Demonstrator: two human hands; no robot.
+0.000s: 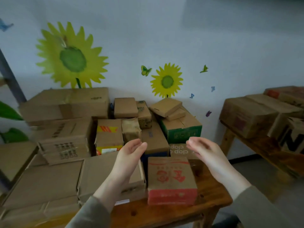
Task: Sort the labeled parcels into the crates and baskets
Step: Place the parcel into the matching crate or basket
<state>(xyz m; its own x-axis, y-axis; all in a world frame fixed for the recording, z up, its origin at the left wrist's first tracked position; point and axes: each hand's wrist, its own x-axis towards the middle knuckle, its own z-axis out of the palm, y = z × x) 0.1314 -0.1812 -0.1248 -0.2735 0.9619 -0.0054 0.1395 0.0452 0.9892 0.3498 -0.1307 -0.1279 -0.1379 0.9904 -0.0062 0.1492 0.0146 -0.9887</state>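
Parcels (171,176) on table (212,199); both hands raised, fingers relaxed, palms facing.

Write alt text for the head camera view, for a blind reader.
The left hand and right hand, both open and empty, hover over a red-printed box on a wooden table crowded with cardboard boxes. Sunflower stickers decorate the pale wall behind.

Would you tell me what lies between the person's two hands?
In the head view, a plain brown box and the dap-printed box show between the left hand and right hand.
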